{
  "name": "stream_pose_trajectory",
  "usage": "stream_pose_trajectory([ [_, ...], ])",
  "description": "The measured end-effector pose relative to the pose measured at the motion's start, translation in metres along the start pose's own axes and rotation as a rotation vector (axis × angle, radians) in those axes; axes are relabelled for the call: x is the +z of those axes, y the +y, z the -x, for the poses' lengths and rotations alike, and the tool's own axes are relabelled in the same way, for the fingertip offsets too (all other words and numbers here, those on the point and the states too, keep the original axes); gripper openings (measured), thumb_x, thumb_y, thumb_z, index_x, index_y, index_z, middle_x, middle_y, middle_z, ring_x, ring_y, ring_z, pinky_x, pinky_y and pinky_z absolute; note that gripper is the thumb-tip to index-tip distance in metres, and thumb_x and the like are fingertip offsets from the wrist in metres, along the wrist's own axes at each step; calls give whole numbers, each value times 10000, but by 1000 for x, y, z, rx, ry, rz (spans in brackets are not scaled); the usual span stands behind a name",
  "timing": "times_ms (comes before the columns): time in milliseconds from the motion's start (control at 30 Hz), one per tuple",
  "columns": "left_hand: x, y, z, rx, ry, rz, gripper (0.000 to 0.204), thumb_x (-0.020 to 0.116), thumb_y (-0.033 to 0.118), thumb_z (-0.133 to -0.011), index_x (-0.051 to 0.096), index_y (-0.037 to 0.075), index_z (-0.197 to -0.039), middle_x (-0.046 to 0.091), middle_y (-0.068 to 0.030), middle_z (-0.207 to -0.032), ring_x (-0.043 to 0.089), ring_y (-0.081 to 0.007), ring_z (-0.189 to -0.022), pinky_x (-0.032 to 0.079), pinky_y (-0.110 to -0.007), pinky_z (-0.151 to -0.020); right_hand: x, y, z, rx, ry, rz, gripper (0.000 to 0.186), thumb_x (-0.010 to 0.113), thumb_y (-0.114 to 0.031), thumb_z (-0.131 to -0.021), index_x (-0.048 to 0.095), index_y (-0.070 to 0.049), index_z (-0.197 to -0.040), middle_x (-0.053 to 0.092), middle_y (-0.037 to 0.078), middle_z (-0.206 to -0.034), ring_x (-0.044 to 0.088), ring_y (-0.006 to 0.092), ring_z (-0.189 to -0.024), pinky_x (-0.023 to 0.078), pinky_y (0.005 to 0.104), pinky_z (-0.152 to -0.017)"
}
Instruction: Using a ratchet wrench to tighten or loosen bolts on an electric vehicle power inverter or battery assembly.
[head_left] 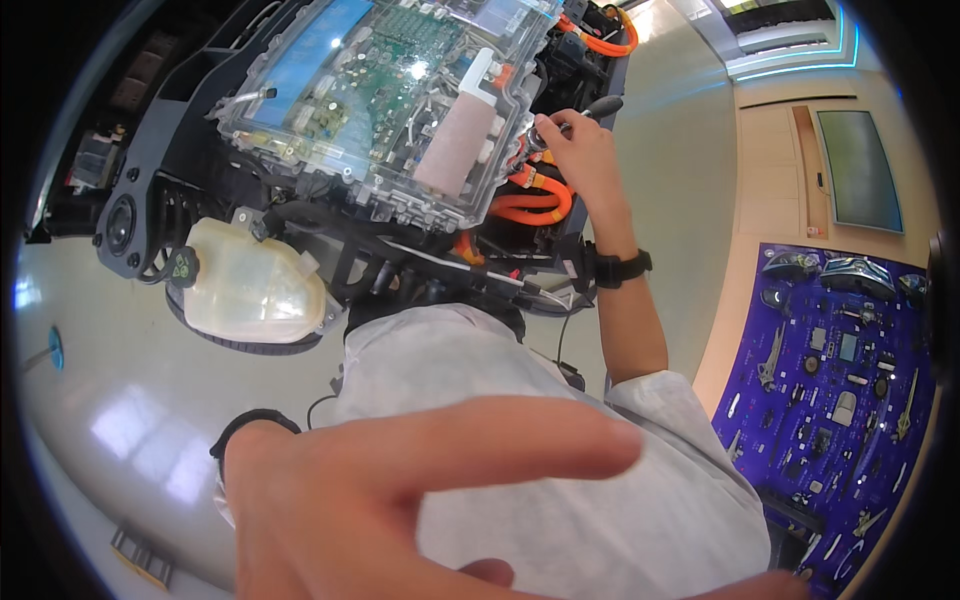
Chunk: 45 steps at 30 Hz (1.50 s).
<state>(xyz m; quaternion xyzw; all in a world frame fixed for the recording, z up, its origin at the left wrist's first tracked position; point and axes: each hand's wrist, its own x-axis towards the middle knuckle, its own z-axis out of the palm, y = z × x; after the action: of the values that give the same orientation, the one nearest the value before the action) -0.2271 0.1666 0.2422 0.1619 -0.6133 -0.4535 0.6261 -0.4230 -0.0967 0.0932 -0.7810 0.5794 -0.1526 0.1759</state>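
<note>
My right hand (588, 165) is closed around what looks like a ratchet wrench, its dark rounded handle end (606, 105) sticking out past the fingers. The tool's metal part meets the right side of a clear-covered electronics housing (455, 215), just above looped orange high-voltage cables (540, 207). Through the clear cover shows a green circuit board (390, 70), and a pinkish block with a white bracket (455, 145) sits near its right side. Close to the camera, my left hand (330, 500) is raised before my white coat, fingers spread and holding nothing.
A translucent coolant tank (255, 290) with a black cap stands left of the housing on the dark vehicle frame (125, 215). Black hoses and more cables run below the housing. To the right are a purple parts board (820, 390) and a wall screen (860, 170).
</note>
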Motion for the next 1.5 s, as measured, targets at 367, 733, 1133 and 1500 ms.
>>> stream_pose_trajectory([
  [367,-65,-153,-41,-264,325,-227,204,513,-10,-819,515,-6,-1023,596,-117,-957,565,-192,-911,430,-302,-847,29,2,-21,-71,-67,-190,322,589,-312,-711,640,-25,-847,637,164,-721,626,307,-709,494,349,-674],
  [733,-96,-324,-12,-820,-103,-243,470,587,143,-835,412,32,-1257,500,-87,-1201,500,-172,-1064,391,-317,-902,14,13,-32,-706,-445,-80,375,539,-183,-810,538,-70,-1167,568,169,-1074,553,298,-952,439,350,-826],
  [1133,-83,-365,-44,-787,-206,-104,283,564,302,-861,644,36,-811,548,43,-662,446,-34,-582,347,-191,-529,2,38,17,24,-54,-76,443,427,-476,-845,624,-103,-980,648,119,-774,624,294,-762,481,378,-720],
  [1500,-87,-362,-57,-800,-264,-133,161,603,199,-819,637,42,-806,475,44,-569,405,-37,-519,308,-214,-480,-1,60,31,308,-119,-457,587,520,-438,-857,443,23,-1213,620,119,-747,608,157,-636,487,269,-604],
])
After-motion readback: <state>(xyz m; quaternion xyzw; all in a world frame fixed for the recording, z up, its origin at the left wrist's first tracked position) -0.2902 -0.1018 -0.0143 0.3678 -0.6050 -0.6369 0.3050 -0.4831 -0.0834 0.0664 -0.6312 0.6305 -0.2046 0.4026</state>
